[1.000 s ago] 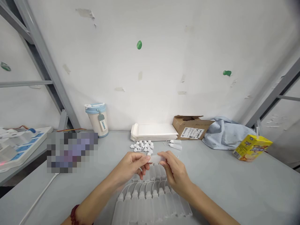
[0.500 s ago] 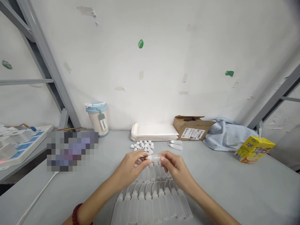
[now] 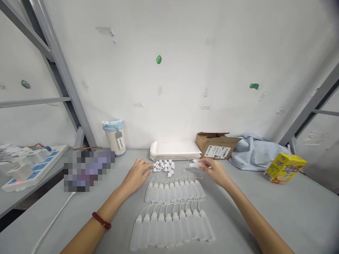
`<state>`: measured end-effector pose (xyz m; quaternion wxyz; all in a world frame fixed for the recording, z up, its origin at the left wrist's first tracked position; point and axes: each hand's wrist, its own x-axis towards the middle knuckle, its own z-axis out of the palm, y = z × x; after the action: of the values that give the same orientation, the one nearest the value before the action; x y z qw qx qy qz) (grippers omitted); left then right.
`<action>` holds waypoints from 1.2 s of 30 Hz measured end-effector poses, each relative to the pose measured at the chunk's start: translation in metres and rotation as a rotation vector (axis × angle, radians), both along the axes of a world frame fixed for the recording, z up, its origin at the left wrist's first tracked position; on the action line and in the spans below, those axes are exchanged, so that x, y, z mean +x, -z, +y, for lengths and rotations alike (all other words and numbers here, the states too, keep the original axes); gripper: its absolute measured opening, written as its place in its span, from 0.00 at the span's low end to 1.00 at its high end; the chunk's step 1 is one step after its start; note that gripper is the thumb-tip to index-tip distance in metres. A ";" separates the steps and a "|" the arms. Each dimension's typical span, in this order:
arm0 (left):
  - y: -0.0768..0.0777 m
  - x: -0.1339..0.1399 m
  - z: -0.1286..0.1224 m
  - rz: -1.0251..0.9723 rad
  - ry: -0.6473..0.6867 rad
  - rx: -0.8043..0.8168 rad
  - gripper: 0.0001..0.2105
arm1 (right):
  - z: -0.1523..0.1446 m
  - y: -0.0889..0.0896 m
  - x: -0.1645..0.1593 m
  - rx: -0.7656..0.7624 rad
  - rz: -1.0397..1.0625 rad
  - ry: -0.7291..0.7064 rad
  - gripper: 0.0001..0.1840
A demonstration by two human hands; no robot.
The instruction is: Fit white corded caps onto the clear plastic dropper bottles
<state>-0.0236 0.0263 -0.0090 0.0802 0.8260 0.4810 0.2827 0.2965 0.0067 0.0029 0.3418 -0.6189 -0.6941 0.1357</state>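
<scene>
Two rows of small translucent squeeze bottles lie side by side on the grey table, a near row (image 3: 172,227) and a far row (image 3: 174,190). Behind them sits a pile of small white caps (image 3: 164,165). My left hand (image 3: 137,173) rests on the table with its fingertips at the left edge of the caps, fingers spread. My right hand (image 3: 215,170) reaches to the right of the pile, and its fingertips pinch a loose small bottle (image 3: 194,164) lying there.
A stack of white trays (image 3: 174,151) and a cardboard box (image 3: 217,145) stand against the wall. A blue-lidded cup (image 3: 115,137) is at back left, a light blue cloth (image 3: 254,153) and a yellow drink carton (image 3: 284,167) at right. A power strip (image 3: 29,167) and a white cable (image 3: 53,222) lie at left.
Both hands held one bottle together above the rows; now they have parted and moved forward, the left to the caps, the right to the loose bottle. The view tilted down slightly.
</scene>
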 end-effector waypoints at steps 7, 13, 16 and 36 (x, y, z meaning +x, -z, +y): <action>0.007 0.007 0.002 0.054 0.099 0.007 0.12 | 0.004 0.004 0.011 -0.088 -0.054 -0.011 0.15; 0.005 0.006 0.001 0.102 0.067 -0.057 0.13 | 0.000 0.005 0.010 -0.130 -0.188 0.036 0.11; 0.004 0.007 -0.001 0.110 0.034 -0.071 0.12 | 0.000 0.006 0.010 -0.145 -0.273 0.093 0.10; 0.000 0.000 -0.002 0.216 -0.063 -0.130 0.12 | -0.001 0.002 0.003 -0.110 -0.482 0.173 0.10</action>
<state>-0.0240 0.0240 -0.0085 0.0722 0.8292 0.5298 0.1625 0.2997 0.0056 0.0006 0.1426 -0.7080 -0.6916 -0.0077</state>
